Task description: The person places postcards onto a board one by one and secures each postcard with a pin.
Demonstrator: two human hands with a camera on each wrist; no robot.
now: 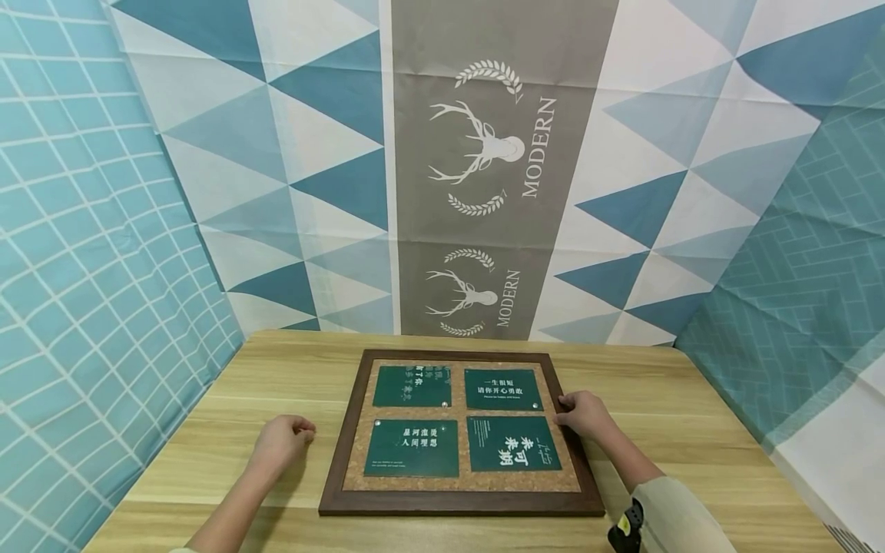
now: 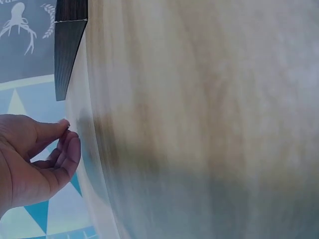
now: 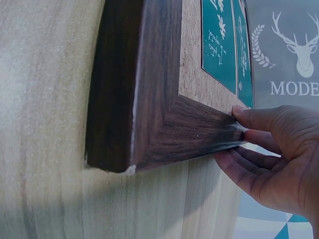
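A cork board with a dark brown wooden frame [image 1: 459, 503] lies on the table. Several green cards with white lettering are on its cork, among them an upper right card [image 1: 499, 384] and a lower right card [image 1: 512, 453]. Small shiny pins, such as one pin [image 1: 535, 405], show on some cards. My right hand [image 1: 586, 415] grips the frame's right side, thumb on top and fingers at the outer edge, as the right wrist view confirms. Left of the frame, apart from it, my left hand [image 1: 280, 444] hovers loosely curled, thumb near the index finger, with nothing visible held.
The wood-grain table [image 1: 207, 430] extends on both sides of the board. Behind it hangs a patterned sheet with deer heads [image 1: 477, 298], and a blue tiled-pattern sheet [image 1: 90, 253] is at the left. A black device [image 1: 626, 528] is strapped at the right wrist.
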